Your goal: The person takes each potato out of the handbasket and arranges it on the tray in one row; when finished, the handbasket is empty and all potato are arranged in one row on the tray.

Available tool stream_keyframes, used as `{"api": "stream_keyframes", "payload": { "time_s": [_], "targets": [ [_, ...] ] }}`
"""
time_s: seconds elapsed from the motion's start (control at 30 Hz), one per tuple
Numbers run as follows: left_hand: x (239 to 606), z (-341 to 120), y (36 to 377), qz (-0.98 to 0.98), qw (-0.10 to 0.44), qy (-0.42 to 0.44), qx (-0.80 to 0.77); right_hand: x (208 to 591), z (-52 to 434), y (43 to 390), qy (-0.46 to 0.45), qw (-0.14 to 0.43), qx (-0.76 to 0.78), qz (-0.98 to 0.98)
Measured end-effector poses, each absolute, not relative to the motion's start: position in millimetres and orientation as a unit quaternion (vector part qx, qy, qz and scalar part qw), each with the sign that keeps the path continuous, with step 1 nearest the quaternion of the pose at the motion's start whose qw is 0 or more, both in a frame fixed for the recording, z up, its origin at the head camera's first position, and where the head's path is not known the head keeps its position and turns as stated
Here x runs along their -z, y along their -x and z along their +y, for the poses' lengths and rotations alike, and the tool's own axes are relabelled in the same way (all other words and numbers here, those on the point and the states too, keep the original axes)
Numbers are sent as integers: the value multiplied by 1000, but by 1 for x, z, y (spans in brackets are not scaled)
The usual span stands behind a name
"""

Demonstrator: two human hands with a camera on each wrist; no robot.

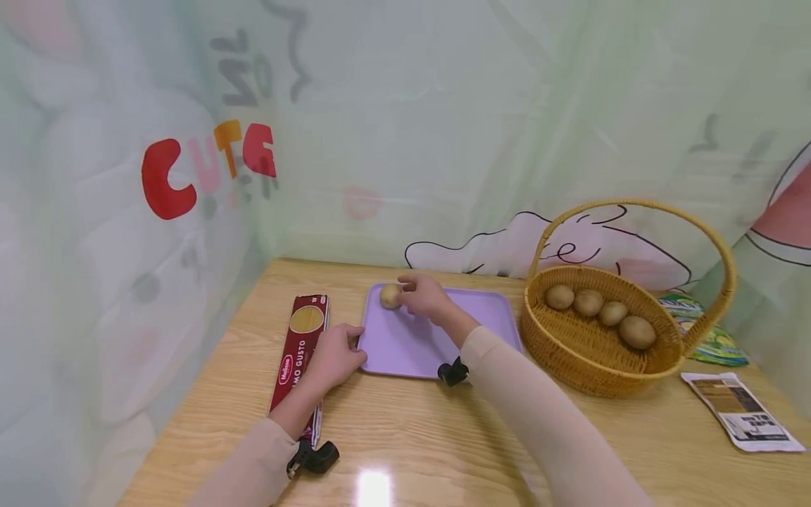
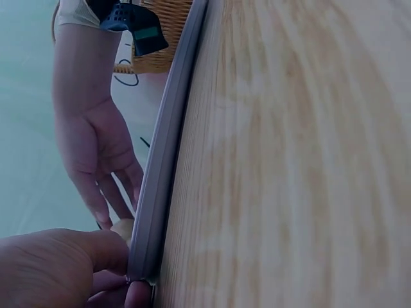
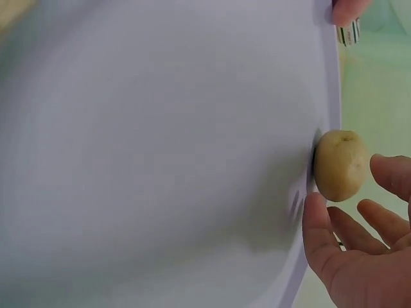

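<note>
A lone potato (image 1: 389, 296) sits in the far left corner of a lilac tray (image 1: 431, 345). My right hand (image 1: 423, 296) is just right of it. In the right wrist view, the thumb and fingers (image 3: 319, 224) are spread beside the potato (image 3: 340, 165), not closed round it. My left hand (image 1: 336, 354) pinches the tray's left rim, and in the left wrist view its thumb (image 2: 106, 250) lies on one side of the rim with fingertips on the other. The potato is mostly hidden there behind the hands.
Right of the tray stands a wicker basket (image 1: 570, 359) with a tall handle and several potatoes (image 1: 588, 303). A red spaghetti packet (image 1: 293, 352) lies beside my left hand. Green packets (image 1: 716, 345) and a brown-white packet (image 1: 741, 410) lie far right. A printed curtain (image 1: 405, 141) hangs behind.
</note>
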State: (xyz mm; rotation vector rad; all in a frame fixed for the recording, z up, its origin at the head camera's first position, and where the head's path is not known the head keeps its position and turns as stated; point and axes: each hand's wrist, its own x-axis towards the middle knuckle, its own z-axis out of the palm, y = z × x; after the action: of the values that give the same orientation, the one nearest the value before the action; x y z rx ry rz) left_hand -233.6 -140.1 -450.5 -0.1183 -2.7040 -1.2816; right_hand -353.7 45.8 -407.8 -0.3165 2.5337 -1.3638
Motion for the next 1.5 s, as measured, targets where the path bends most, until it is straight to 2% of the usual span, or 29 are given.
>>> {"api": "stream_keyframes", "payload": {
  "time_s": [0.43,0.8,1.2,1.5],
  "targets": [
    [449,-143,234,-904,44,63,421,383,79,332,139,119,482,857],
    [448,-148,232,-914,49,66,396,330,149,311,185,139,501,834],
    [440,-141,226,-934,46,61,349,299,232,293,123,107,501,850],
    [436,-136,223,-950,41,30,308,302,283,297,75,77,497,861]
  ]
}}
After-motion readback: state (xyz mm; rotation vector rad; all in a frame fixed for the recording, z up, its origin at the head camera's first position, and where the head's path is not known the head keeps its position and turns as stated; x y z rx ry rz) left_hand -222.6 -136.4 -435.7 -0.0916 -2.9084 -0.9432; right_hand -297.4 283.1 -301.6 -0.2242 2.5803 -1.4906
